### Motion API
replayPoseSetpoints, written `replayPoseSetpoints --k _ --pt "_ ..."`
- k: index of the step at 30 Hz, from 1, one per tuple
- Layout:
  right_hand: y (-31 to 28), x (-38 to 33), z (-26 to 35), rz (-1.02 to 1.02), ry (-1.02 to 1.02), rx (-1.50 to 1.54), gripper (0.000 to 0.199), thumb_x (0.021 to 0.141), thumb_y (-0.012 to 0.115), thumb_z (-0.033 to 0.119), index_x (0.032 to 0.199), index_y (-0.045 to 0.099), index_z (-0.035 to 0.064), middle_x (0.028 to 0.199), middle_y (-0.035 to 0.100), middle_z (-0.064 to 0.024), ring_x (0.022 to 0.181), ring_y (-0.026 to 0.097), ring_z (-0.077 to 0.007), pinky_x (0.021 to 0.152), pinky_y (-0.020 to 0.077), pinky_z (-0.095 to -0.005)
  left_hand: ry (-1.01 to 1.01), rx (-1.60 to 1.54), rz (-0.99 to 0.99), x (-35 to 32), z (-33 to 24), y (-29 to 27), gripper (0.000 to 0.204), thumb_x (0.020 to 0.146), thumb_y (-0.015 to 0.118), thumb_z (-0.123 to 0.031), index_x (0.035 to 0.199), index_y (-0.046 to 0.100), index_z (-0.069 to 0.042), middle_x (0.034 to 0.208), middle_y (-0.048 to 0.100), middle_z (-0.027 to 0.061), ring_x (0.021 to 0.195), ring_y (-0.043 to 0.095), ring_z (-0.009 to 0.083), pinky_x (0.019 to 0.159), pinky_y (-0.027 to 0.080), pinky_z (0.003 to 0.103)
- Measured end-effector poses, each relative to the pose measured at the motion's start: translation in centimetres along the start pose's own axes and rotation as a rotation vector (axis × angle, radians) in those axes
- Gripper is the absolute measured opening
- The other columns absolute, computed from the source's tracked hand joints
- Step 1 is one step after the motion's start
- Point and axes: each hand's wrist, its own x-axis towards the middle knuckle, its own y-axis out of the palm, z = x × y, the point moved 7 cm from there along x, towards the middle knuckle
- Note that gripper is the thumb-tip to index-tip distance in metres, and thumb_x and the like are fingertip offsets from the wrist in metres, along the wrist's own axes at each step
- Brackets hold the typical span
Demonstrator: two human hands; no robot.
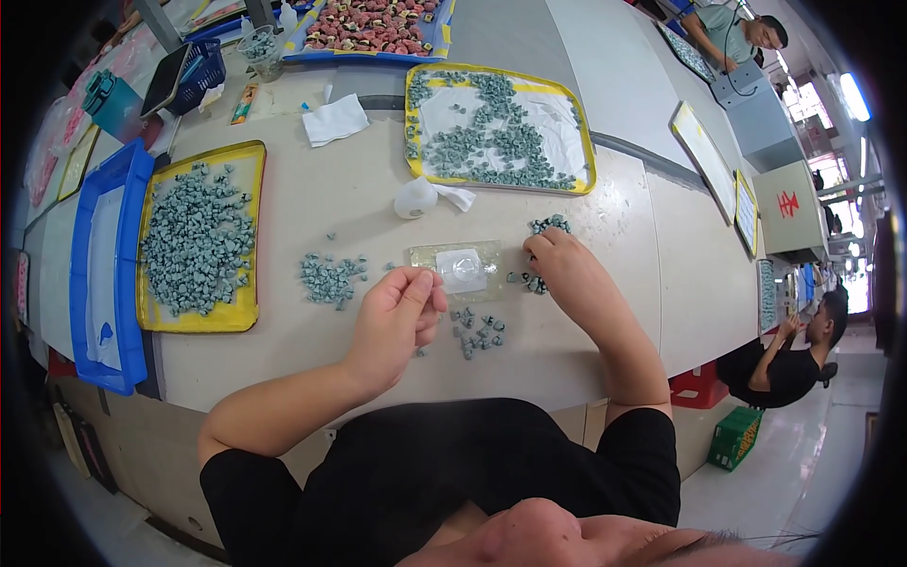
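My left hand (pixel 402 317) is closed in a pinch, its fingertips just left of a clear, yellowish rectangular pad (pixel 491 279) with a white square on it. Whatever it pinches is too small or hidden. To the right of the pad, my right hand (pixel 567 269) reaches down with bent fingers into a small heap of grey-green pieces (pixel 550 224). The fingers look closed at the heap, and their tips are partly hidden. More loose grey-green pieces (pixel 331 281) lie left of the left hand. Another scattered group (pixel 479 333) sits nearer to me, below the pad.
Beyond the pad are a white squeeze bottle (pixel 416 199) and a yellow-edged tray (pixel 588 170) of grey-green pieces. A fuller yellow tray (pixel 244 317) and a blue tray (pixel 132 369) stand at left. Behind are a white tissue (pixel 336 121) and a tray of red pieces (pixel 370 26). Two people sit at right.
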Motion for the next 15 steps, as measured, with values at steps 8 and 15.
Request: replayPoseSetpoints --k 8,15 --pt "-0.3 0.2 0.5 -0.093 -0.019 0.127 0.013 0.081 0.057 0.004 0.093 0.060 0.0009 0.088 0.055 -0.0139 0.085 0.056 -0.0319 0.075 0.0467 -0.0370 -0.003 -0.143 -0.088 -0.1 -0.4 0.0 0.013 0.096 0.038 -0.012 0.100 0.048 -0.004 0.087 0.048 0.0043 0.061 0.035 0.0075 0.052 0.031 0.022" --pt "-0.7 1.0 0.2 -0.203 0.067 0.416 0.012 0.081 0.061 0.004 0.093 0.063 0.0018 0.085 0.060 -0.0100 0.070 0.061 -0.0210 0.065 0.0498 -0.0297 0.024 -0.030 -0.065 0.3 -0.5 -0.3 0.015 0.095 0.044 -0.010 0.106 0.050 -0.002 0.088 0.050 0.0036 0.061 0.035 0.0060 0.052 0.032 0.020"
